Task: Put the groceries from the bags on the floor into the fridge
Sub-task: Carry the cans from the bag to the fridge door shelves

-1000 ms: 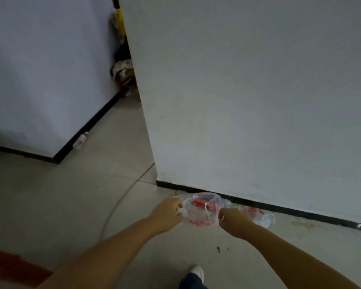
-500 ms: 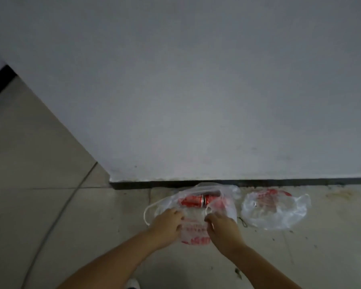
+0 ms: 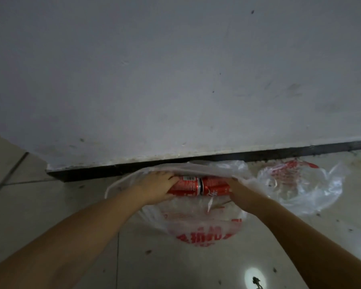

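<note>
Floor (image 3: 50, 209): pale tiles with dark specks; a bright spot of reflected light lies near the bottom edge, right of centre.
Wall (image 3: 175, 80): grey-white and scuffed, with a black skirting strip (image 3: 88, 173) along its foot.
Left hand (image 3: 156, 189): reaches into the open mouth of the near bag; the grip is closed, fingers curled over the top and thumb under the left can.
Left can (image 3: 184, 185): red, lying on its side inside the near bag, with a white barcode patch facing up; its end meets the end of the right can.
Near bag (image 3: 200, 228): clear plastic with red print, resting on the floor just in front of the skirting strip; its upper flap is lifted over both hands and both cans.
Right can (image 3: 215, 187): red with white lettering, also on its side, in line with the left can and touching it end to end.
Right hand (image 3: 241, 196): inside the bag mouth at the far end of the right can; the fingers wrap that end, so the grip is closed on the can, though the fingertips are partly hidden by plastic.
Far bag (image 3: 300, 184): second clear bag with red print, on the floor just right of the near bag, against the skirting strip; its contents are too blurred to tell.
</note>
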Demonstrator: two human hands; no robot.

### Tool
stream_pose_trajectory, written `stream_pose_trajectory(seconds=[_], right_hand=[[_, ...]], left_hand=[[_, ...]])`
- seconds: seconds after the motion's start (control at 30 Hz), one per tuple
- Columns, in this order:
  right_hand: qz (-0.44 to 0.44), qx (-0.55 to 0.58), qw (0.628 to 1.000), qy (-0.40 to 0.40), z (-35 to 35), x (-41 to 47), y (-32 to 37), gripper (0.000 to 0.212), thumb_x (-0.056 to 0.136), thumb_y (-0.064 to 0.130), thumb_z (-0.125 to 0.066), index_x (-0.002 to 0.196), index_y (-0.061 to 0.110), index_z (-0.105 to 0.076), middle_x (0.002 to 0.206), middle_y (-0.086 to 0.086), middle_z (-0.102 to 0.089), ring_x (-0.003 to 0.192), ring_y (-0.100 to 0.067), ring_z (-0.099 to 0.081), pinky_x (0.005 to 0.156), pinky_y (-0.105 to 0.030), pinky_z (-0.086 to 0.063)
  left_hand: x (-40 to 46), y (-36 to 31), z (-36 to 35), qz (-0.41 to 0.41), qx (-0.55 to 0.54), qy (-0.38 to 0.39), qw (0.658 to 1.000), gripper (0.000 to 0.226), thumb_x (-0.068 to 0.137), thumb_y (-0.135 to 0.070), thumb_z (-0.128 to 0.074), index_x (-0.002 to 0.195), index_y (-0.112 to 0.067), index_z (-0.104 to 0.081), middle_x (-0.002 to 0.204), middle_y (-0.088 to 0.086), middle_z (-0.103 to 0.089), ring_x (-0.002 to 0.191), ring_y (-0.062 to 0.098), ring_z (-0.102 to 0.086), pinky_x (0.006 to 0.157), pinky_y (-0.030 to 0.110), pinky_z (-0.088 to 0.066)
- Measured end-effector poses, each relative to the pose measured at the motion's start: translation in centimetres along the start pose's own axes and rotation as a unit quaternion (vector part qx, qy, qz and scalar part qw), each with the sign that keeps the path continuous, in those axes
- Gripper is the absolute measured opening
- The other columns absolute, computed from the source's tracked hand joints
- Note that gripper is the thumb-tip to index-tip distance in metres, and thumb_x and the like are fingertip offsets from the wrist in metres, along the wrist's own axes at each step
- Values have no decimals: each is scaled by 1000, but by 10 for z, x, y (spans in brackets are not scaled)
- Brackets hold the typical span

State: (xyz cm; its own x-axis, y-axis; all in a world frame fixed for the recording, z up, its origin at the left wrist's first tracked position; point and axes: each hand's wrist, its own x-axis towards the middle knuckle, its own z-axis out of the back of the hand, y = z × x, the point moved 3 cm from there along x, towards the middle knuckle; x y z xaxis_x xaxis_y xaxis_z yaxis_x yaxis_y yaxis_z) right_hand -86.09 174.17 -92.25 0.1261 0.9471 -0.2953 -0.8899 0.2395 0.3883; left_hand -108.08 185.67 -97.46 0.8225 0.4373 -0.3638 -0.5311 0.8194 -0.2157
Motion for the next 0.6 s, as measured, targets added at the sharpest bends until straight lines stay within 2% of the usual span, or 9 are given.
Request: stream_pose_trajectory(seconds=[0.07, 0.1, 0.2, 0.23, 0.3, 0.37, 0.4, 0.47, 0.6], right_hand=[[-71, 53, 992, 85, -9, 3, -24, 11, 94, 29, -53, 96, 38, -60, 91, 9, -63, 82, -11, -62, 68, -16, -48], [-87, 61, 990, 97, -16, 8, -31, 14, 95, 27, -52, 106, 31, -59, 99, 3, -64, 85, -15, -64, 72, -18, -50], [-135, 129, 982, 3, -24, 23, -33, 20, 92, 31, -59, 96, 12, -59, 81, -10, -64, 57, -10, -65, 48, -20, -49], [-150, 147, 978, -2, -31, 24, -33, 24, 91, 34, -59, 98, 11, -58, 83, -11, -64, 59, -11, -65, 47, -18, -47], [-155, 78, 984, 26, -39, 30, -31, 31, 97, 28, -51, 121, 9, -54, 111, -18, -62, 88, -26, -65, 59, -10, -43], [-114, -32, 989, 92, -46, 35, -32, 39, 100, 13, -41, 138, 5, -39, 135, -21, -47, 115, -37, -51, 70, -6, -40], [-111, -65, 986, 109, -49, 35, -34, 42, 99, 11, -42, 140, 6, -35, 137, -20, -44, 117, -38, -48, 85, -16, -43], [-117, -127, 979, 108, -51, 28, -29, 48, 94, 18, -50, 138, 11, -32, 136, -14, -43, 116, -35, -51, 93, -42, -47], [-28, -222, 973, 55, -66, 35, -9, 69, 86, 32, -61, 144, 17, -26, 148, -6, -35, 135, -26, -37, 109, -39, -35]], left_hand=[[4, 9, -10, 31, 14, 9, 999, 71, 84, -59, -52, 143, -25, -32, 144, 3, -44, 127, 23, -46, 108, 41, -37], [7, 13, -18, 42, 7, 6, 999, 77, 82, -62, -54, 144, -25, -28, 144, 4, -44, 126, 23, -47, 108, 41, -37], [9, 19, -34, 77, -56, 6, 995, 84, 77, -62, -60, 145, -30, -20, 142, 3, -47, 123, 22, -51, 105, 40, -42], [9, 20, -38, 82, -98, 13, 992, 84, 77, -59, -63, 144, -32, -21, 140, 2, -49, 121, 21, -52, 103, 39, -44], [6, 20, -41, 94, -173, 26, 980, 86, 74, -55, -69, 144, -35, -22, 138, 0, -51, 119, 18, -54, 101, 37, -47], [1, 17, -35, 96, -213, 25, 972, 87, 73, -53, -71, 144, -36, -25, 139, -2, -51, 120, 15, -53, 101, 36, -47], [-2, 16, -32, 95, -222, 21, 970, 87, 72, -52, -72, 144, -35, -26, 138, -3, -51, 120, 14, -52, 101, 35, -46], [-7, 14, -24, 94, -222, 10, 971, 87, 70, -52, -73, 143, -33, -29, 138, -2, -50, 119, 14, -52, 100, 34, -46], [-10, 8, 1, 115, -204, -77, 969, 79, 69, -56, -73, 136, -28, -41, 136, -3, -48, 123, 15, -46, 100, 28, -40]])
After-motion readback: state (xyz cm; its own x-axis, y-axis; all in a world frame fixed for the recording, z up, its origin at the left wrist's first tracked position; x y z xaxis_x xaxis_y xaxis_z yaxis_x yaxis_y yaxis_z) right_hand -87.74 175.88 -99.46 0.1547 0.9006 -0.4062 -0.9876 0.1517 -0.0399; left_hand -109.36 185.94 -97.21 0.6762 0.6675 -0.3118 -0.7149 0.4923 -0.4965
